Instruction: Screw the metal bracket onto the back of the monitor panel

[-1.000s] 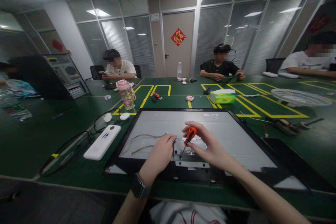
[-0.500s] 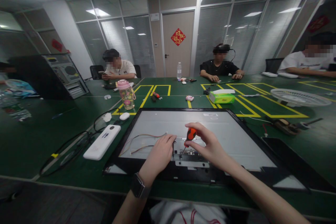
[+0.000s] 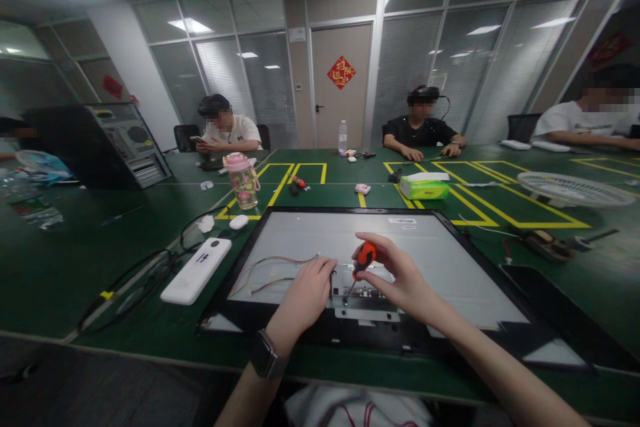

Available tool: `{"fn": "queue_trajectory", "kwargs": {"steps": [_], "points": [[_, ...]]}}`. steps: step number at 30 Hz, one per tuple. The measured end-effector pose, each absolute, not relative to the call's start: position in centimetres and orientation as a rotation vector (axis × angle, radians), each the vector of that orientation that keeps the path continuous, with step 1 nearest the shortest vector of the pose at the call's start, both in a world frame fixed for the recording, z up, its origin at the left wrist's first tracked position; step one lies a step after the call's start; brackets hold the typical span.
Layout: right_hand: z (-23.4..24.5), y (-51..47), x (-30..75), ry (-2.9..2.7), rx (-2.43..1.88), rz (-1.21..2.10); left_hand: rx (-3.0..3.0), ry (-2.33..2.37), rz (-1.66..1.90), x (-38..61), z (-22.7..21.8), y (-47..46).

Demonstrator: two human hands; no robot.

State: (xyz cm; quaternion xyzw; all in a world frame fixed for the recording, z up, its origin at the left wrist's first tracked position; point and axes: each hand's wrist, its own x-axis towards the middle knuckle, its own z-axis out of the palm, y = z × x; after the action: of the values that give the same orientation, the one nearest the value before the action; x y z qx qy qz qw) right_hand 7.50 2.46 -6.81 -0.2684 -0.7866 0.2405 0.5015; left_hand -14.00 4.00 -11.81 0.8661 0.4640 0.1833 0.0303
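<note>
A flat display panel with a black frame lies back side up in front of me, with a metal bracket near its lower middle. My right hand pinches the orange-and-black handle of a screwdriver between thumb and fingers. The screwdriver leans, its tip down at the bracket's lower left part; whether a screw sits under it is too small to tell. My left hand lies with fingers stretched out against the bracket's left edge, holding nothing visible. Thin coloured wires run over the panel to its left.
Left of the panel are a white power bank, black cables and a pink-lidded bottle. Behind it stands a green tissue pack. A dark flat piece lies on the right. Other people sit across the table.
The screwdriver's handle has turned slightly within my right hand's fingers, its tip staying at the bracket. My left hand keeps its place. The view has shifted slightly.
</note>
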Motion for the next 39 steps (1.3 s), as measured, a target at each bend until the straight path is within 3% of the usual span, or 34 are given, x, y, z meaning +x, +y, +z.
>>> {"fn": "queue_trajectory", "kwargs": {"steps": [4, 9, 16, 32, 39], "points": [[-6.43, 2.04, 7.41, -1.925, -0.577, 0.727, 2.655, 1.421, 0.555, -13.99, -11.73, 3.98], [-6.46, 2.19, 7.68, -1.932, -0.714, 0.498, 2.666, 1.441, 0.57, -14.04, -11.78, 3.85], [-6.37, 2.1, 7.59, -1.931, -0.611, 0.661, 2.65, 1.427, 0.571, -13.99, -11.69, 3.92], [-6.9, 2.33, 7.34, -1.911, -0.692, 0.409, 2.651, 1.442, 0.55, -13.93, -11.61, 3.86], [-6.95, 2.39, 7.52, -1.92, -0.611, 0.628, 2.652, 1.43, 0.549, -13.93, -11.59, 3.91]]}}
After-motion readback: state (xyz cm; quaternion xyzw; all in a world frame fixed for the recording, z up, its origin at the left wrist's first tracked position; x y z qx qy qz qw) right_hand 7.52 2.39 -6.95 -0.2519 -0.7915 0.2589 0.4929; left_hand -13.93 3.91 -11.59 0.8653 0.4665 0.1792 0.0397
